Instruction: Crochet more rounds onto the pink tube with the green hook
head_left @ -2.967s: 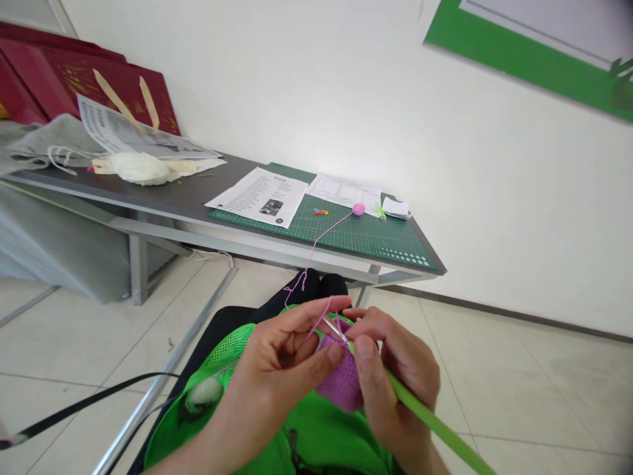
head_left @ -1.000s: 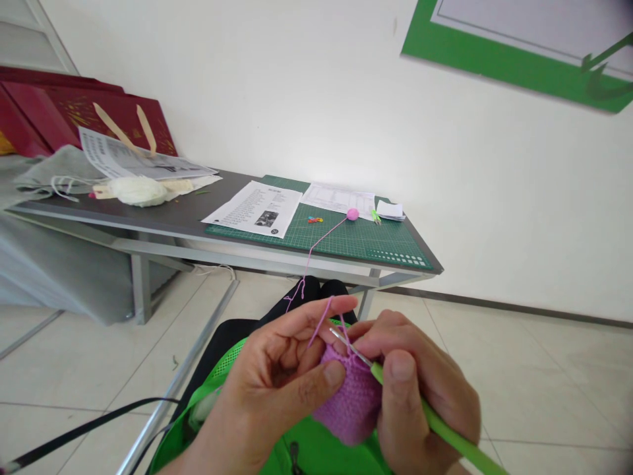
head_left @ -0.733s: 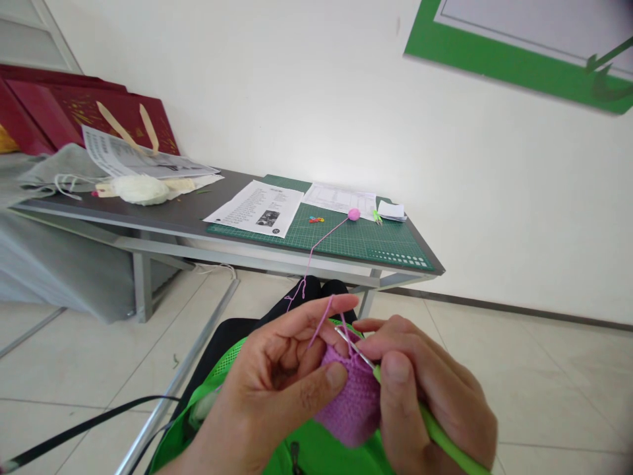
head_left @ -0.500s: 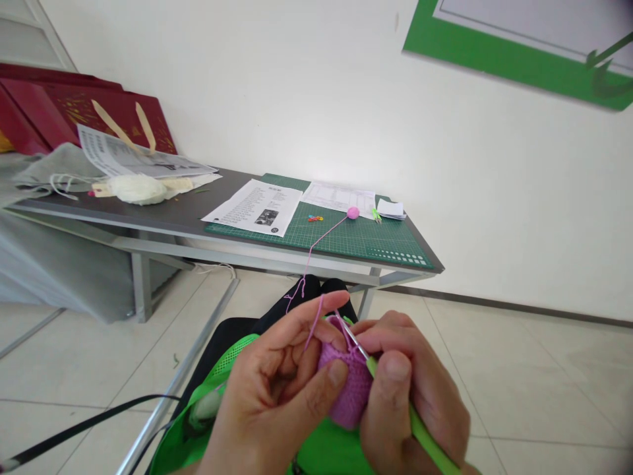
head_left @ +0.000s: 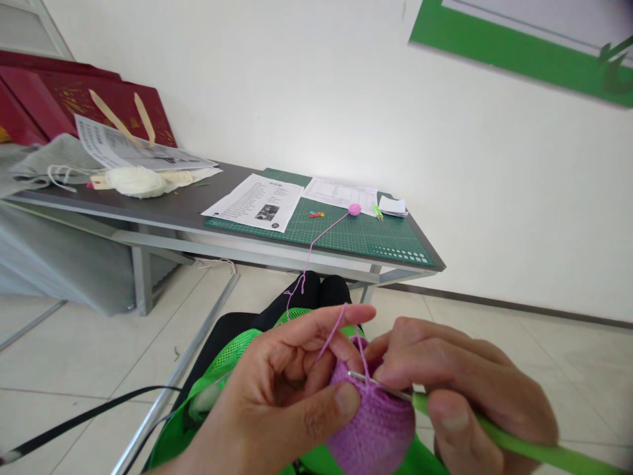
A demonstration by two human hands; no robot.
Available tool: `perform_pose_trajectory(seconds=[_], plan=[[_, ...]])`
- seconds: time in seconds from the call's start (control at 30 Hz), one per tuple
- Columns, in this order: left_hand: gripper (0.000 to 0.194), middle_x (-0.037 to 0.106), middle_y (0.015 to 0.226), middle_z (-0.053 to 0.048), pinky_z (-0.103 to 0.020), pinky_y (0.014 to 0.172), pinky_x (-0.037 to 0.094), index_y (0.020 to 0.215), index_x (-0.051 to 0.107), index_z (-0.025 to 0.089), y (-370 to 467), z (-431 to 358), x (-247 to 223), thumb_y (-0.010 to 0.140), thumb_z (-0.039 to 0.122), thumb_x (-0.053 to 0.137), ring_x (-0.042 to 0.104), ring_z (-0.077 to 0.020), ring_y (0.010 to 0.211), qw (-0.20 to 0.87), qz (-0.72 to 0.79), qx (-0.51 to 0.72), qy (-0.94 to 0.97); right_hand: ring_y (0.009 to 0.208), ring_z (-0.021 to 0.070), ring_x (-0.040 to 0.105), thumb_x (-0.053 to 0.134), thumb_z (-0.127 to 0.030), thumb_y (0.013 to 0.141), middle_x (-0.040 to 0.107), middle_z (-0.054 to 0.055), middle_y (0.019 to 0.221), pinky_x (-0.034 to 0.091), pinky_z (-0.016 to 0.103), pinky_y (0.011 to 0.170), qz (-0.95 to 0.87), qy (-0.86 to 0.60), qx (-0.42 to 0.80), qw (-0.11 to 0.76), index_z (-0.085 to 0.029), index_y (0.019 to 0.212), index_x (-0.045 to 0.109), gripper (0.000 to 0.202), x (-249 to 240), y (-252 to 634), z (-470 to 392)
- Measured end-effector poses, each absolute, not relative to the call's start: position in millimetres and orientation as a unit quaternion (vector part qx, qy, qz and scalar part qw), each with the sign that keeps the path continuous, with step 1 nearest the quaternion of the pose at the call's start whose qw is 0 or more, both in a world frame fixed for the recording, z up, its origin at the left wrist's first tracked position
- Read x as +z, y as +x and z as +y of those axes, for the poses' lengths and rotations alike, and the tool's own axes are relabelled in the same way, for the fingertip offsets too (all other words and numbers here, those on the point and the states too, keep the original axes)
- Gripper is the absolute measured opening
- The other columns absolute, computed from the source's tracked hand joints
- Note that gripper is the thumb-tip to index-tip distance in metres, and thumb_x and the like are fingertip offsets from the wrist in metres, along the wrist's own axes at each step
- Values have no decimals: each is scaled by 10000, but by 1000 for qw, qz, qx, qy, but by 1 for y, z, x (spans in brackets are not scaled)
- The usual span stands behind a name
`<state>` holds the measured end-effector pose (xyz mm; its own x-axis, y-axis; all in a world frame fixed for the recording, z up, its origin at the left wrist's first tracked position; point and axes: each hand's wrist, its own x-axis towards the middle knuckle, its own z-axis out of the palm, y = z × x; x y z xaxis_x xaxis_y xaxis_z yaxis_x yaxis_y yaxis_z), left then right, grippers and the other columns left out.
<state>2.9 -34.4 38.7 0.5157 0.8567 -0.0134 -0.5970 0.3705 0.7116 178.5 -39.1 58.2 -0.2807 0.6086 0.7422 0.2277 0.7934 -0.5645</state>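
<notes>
Grip of the right hand is closed round a green-handled crochet hook, its metal tip at the upper edge of a pink crocheted piece. Left hand pinches that edge between thumb and fingers, with a strand of pink yarn raised over the forefinger; the piece sits between both hands, above the green garment. Beyond, a small pink ball rests on the green mat that covers part of the surface. A stitch seems to be in hand, though whether the tip has caught the strand is too small to tell. The next move likely calls for even tension from the forefinger and a short pull of the hook
</notes>
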Motion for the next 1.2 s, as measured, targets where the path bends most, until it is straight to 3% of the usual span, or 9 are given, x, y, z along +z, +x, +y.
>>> perform_pose_trajectory(seconds=[0.13, 0.27, 0.4, 0.57, 0.7, 0.87, 0.97, 1.1, 1.2], plan=[[390, 668, 775, 29, -97, 685, 484, 1166, 784, 344, 7, -38, 38, 795, 250, 858, 586, -63, 706, 764, 242, 473, 366, 672, 124, 668, 510, -195, 987, 681, 29, 729, 593, 230, 627, -779, -344, 115, 511, -154, 881, 658, 187, 58, 176, -46], [396, 661, 787, 46, -86, 604, 460, 1216, 736, 445, 13, -43, 33, 852, 303, 800, 544, -54, 629, 663, 309, 530, 429, 781, 125, 682, 481, -46, 901, 703, 44, 799, 594, 222, 715, -743, -374, 24, 555, -141, 944, 633, 184, 42, 165, -45], [441, 672, 794, 50, -83, 564, 445, 1247, 707, 481, 14, -42, 29, 874, 254, 771, 527, -55, 605, 626, 320, 551, 450, 768, 140, 676, 451, -175, 1000, 674, 39, 788, 592, 253, 657, -698, -347, 29, 626, -152, 953, 619, 176, 26, 150, -37], [405, 630, 716, 51, -92, 612, 460, 1220, 741, 417, 9, -38, 30, 851, 262, 800, 507, -53, 600, 691, 292, 517, 413, 671, 131, 643, 481, -320, 1044, 637, 29, 725, 566, 262, 597, -644, -276, 79, 709, -131, 885, 654, 301, 26, 146, -30], [403, 657, 783, 36, -116, 685, 473, 1200, 755, 387, 5, -35, 35, 825, 260, 829, 533, -59, 668, 756, 251, 468, 382, 626, 132, 638, 493, -314, 1037, 624, 32, 677, 563, 253, 565, -722, -251, 116, 635, -117, 862, 665, 315, 41, 162, -32], [402, 647, 791, 29, -121, 649, 428, 1190, 762, 362, 4, -34, 41, 805, 287, 851, 514, -61, 681, 778, 246, 435, 382, 584, 112, 632, 502, -395, 1032, 638, 20, 657, 581, 230, 589, -803, -244, 156, 520, -126, 839, 654, 365, 62, 187, -34], [426, 611, 757, 33, -148, 636, 407, 1206, 751, 363, 4, -36, 41, 796, 323, 859, 490, -68, 670, 778, 259, 414, 394, 669, 133, 697, 511, -420, 1025, 675, 40, 675, 597, 217, 641, -849, -240, 173, 438, -115, 860, 654, 376, 75, 201, -36], [470, 635, 794, 10, -173, 616, 398, 1229, 742, 332, 4, -38, 38, 777, 371, 868, 532, -90, 702, 760, 298, 407, 409, 785, 129, 734, 464, -317, 1055, 739, 48, 796, 612, 214, 741, -904, -260, 126, 315, -129, 977, 669, 289, 88, 212, -43], [484, 660, 819, 6, -179, 640, 425, 1211, 752, 334, 3, -40, 37, 750, 409, 879, 574, -103, 724, 739, 333, 406, 423, 774, 133, 746, 477, -201, 1037, 767, 34, 818, 610, 221, 703, -906, -288, 39, 306, -145, 934, 680, 234, 92, 210, -49]])
